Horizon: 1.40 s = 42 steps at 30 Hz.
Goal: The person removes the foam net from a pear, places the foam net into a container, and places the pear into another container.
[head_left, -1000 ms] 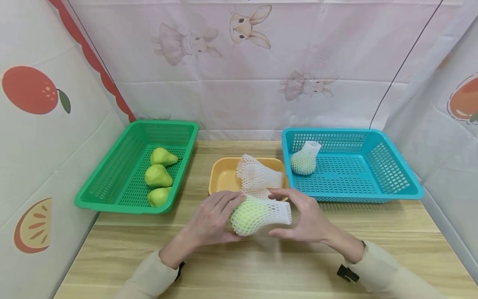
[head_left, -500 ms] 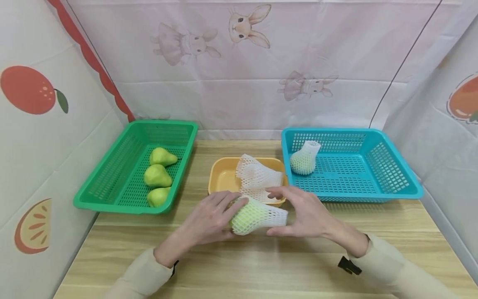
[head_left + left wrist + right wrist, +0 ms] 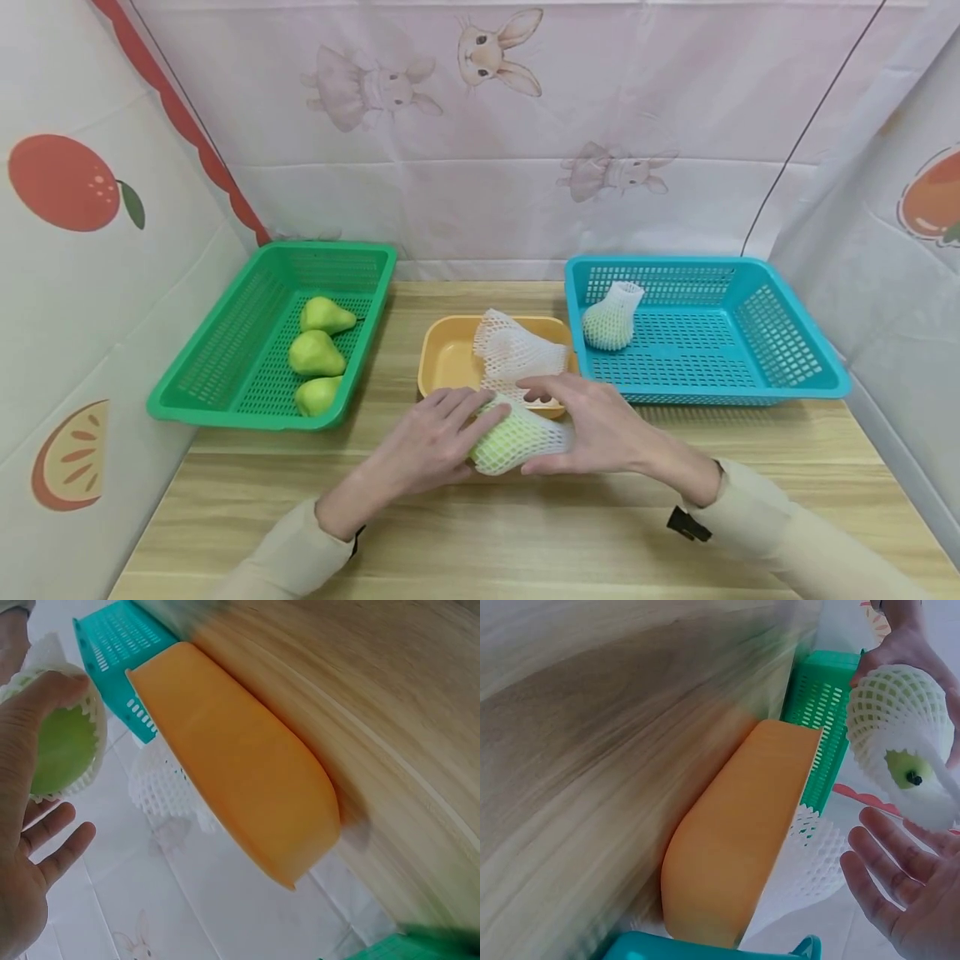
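My left hand (image 3: pixel 431 437) holds a green pear in a white foam net sleeve (image 3: pixel 517 442) above the table, thumb over its round end. In the left wrist view the bare base of the pear (image 3: pixel 66 746) shows within the net's opening. My right hand (image 3: pixel 600 425) is spread around the narrow end of the sleeve, thumb low and index finger high. The right wrist view shows its fingers extended below the sleeve, and the pear's dark stem (image 3: pixel 913 778) inside the open neck. Behind the hands, a yellow tray (image 3: pixel 450 358) holds white foam nets (image 3: pixel 517 346).
At the left, a green basket (image 3: pixel 217 358) holds three bare pears (image 3: pixel 317 353). A blue basket (image 3: pixel 787 387) at the right contains one net-wrapped pear (image 3: pixel 611 318). Printed cloth walls enclose the wooden table (image 3: pixel 285 492) at the back and sides.
My right hand has moved left over the narrow end of the sleeve. The wrapped pear has shifted slightly in my left hand. Baskets and tray stay put.
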Available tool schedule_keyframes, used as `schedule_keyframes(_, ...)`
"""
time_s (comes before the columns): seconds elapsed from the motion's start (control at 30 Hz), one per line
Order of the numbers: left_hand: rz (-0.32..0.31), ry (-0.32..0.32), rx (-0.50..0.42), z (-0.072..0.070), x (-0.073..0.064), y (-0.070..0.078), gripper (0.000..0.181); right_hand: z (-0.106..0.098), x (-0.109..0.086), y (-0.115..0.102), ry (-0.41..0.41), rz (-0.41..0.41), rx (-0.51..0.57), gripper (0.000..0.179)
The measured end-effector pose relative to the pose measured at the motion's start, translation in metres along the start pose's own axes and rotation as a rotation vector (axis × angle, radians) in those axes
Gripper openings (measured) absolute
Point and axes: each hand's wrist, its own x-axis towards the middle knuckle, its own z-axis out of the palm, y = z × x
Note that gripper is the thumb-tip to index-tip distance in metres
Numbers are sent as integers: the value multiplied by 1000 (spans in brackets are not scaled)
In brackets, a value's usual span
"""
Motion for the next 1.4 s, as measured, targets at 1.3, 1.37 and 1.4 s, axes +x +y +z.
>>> schedule_keyframes(1.3,-2,96,-32,7,2,-1,93,25,-2,2,171,-84,65,92)
schedule_keyframes(1.37,-7,104,-45,7,0,-3,97,25,-4,3,180,-73,79,90)
schedule_keyframes(1.4,-11,105,-51,6,-1,-4,98,25,-5,3,182,-67,89,91)
